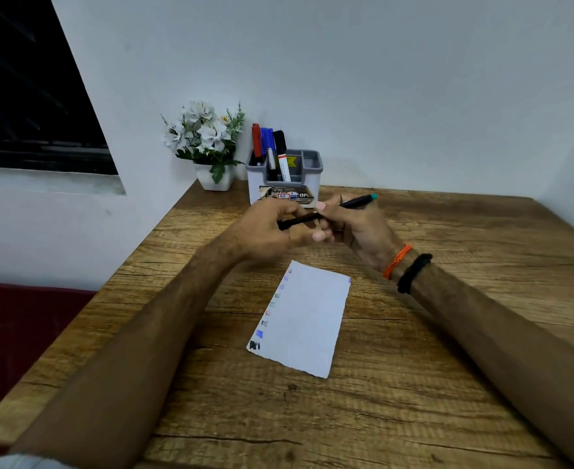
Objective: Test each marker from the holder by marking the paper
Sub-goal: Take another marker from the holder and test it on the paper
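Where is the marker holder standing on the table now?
In the head view, the marker holder stands at the table's far edge by the wall, right beside the flower pot, just behind both hands.

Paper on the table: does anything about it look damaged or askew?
Yes. The paper lies askew to the table edges, and its near edge looks jagged, as if torn. Test marks run only along its left edge.

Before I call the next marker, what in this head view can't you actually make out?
- Marker tip and cap join: hidden between the left hand and right hand; capped or uncapped, cannot tell.
- Test marks along the paper left edge: too small to count.
- Holder label: partly covered by the left hand, blurred.
- Lower ends of the markers in the holder: hidden by its wall.
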Motion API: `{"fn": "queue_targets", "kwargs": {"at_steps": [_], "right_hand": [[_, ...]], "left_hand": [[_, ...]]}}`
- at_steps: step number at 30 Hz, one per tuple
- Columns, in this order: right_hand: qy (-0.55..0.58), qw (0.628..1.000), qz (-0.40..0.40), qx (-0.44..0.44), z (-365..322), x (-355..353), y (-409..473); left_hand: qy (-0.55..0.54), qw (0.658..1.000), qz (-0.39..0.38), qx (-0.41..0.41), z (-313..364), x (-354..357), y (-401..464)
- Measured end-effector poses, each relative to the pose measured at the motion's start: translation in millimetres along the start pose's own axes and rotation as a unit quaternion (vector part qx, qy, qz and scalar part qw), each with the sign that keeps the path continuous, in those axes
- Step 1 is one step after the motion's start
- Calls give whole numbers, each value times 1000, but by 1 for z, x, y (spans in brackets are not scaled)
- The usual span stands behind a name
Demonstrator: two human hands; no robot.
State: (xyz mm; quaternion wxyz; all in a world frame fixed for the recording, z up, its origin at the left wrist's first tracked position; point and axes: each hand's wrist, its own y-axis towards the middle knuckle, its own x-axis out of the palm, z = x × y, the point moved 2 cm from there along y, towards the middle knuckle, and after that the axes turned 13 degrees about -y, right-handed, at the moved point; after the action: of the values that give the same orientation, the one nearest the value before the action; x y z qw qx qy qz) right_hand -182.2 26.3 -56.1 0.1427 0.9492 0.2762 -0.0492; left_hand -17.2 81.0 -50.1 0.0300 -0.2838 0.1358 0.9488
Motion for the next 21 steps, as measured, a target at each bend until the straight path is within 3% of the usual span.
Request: {"fn": "queue_targets", "kwargs": {"at_steps": [4, 8, 13, 21], "right_hand": [[-37, 998, 54, -1, -4, -9, -1], [-22, 999, 10, 37, -2, -8, -5], [-36, 994, -85, 55, 3, 1, -20], [-142, 985, -92, 34, 1, 10, -19]], "left_hand": [[25, 994, -57, -95, -4, -17, -3], [44, 978, -112, -171, -7, -20, -6], [88, 972, -139, -165, -5, -16, -5], [116, 970, -142, -162, -3, -11, -5]]}}
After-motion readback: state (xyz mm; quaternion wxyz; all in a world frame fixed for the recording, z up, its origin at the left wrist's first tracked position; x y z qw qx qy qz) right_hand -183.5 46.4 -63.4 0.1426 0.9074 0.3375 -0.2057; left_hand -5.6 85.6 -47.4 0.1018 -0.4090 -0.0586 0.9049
